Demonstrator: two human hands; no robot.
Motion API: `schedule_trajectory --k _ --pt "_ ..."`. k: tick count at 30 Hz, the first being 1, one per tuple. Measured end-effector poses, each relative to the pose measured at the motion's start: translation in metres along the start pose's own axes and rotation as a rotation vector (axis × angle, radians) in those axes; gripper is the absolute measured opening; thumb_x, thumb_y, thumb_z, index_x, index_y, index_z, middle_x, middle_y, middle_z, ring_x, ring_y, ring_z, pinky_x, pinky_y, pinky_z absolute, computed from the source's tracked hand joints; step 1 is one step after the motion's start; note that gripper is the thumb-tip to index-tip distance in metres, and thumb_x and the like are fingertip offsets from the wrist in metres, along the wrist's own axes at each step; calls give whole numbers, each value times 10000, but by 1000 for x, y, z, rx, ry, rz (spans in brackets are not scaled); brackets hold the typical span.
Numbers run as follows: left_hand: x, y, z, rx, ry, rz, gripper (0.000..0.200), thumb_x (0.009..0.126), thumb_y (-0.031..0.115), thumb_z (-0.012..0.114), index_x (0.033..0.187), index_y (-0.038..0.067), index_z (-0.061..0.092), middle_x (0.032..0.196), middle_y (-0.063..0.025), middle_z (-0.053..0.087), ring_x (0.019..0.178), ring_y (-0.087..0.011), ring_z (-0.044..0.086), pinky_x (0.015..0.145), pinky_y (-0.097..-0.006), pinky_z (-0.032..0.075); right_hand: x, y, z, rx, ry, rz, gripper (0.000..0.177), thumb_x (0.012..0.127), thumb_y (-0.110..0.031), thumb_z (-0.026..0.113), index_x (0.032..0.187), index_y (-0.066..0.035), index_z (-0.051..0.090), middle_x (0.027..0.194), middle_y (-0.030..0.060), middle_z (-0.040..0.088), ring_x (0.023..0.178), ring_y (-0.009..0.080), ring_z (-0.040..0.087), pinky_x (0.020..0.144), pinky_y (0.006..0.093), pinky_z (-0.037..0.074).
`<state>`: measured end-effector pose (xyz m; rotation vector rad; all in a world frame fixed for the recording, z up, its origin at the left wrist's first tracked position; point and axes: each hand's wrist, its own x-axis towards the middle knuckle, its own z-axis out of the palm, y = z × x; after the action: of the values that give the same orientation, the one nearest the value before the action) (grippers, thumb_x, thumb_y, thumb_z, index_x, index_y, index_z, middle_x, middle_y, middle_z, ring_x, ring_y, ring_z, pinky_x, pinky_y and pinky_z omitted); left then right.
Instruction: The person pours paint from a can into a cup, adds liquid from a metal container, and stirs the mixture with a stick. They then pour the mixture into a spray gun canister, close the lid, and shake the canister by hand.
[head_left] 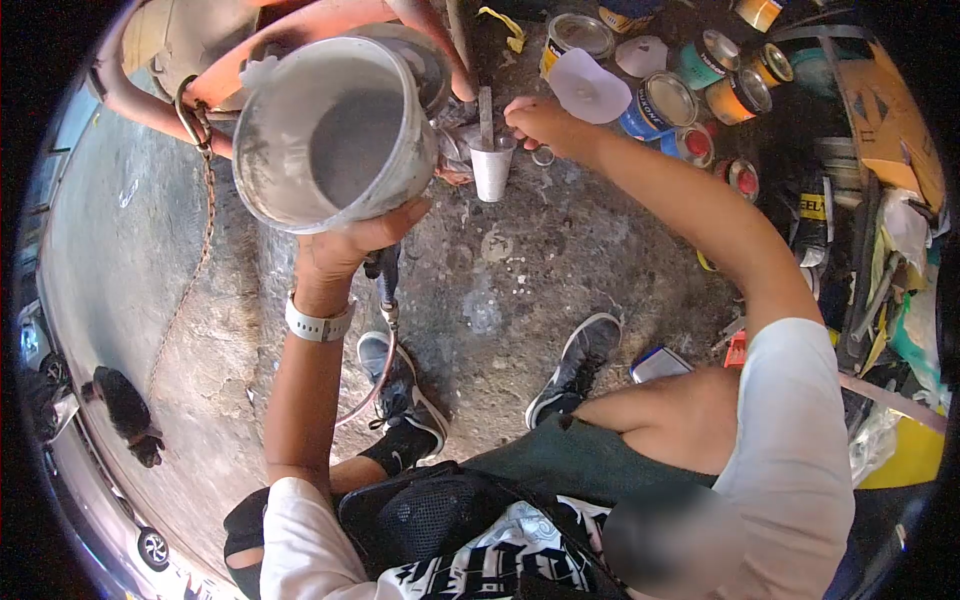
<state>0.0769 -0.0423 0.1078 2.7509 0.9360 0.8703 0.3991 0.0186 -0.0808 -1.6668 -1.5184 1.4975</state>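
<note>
My left hand is wrapped round the lower side of a large, paint-smeared translucent bucket, tilted so that its grey-stained inside shows. To the right of the bucket, a white foam cup stands on the floor with a flat grey stick upright in it. Just right of the stick is my right hand, its fingers curled together near the stick's side. Whether the fingertips hold something small is too hard to make out. A small clear ring-like item lies beneath that hand.
Paint cans crowd the upper right, with a white paper disc over some. A red metal frame with a hanging chain is at upper left. A hose runs between my feet. Cardboard and scraps line the right.
</note>
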Motion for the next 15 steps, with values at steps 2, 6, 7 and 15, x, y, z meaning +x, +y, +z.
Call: schedule_trajectory --k 2,6,7,15 --pt "-2 -2 6 -189 -39 -68 415 711 204 827 1116 164 745 1145 -80 724 1112 -294 672 954 -421 558 -30 -40 -2 75 25 49 275 949 -306 584 1120 -100 646 963 -13 605 878 131 573 723 315 495" --pt "-15 -1 31 -308 -86 4 557 724 273 845 1245 173 673 1262 -59 675 1198 -272 615 1042 -419 480 -63 -106 -27 462 -157 -96 425 994 -435 581 1194 -63 629 1029 12 639 914 133 596 794 310 496" --pt "-21 2 37 -513 -164 -163 683 700 323 876 1315 169 624 1309 -50 652 1247 -247 578 1097 -412 422 -71 -125 -35 574 -312 -113 479 994 -470 577 1230 -56 627 1107 33 654 984 136 613 837 313 504" --pt "-23 30 65 -1335 -201 -684 1202 444 319 1032 1455 52 439 1411 -114 555 1301 -250 528 1126 -414 393 -119 -194 -27 496 -538 -40 592 1048 -474 448 1416 -21 541 1391 94 598 1279 171 561 1092 337 436"
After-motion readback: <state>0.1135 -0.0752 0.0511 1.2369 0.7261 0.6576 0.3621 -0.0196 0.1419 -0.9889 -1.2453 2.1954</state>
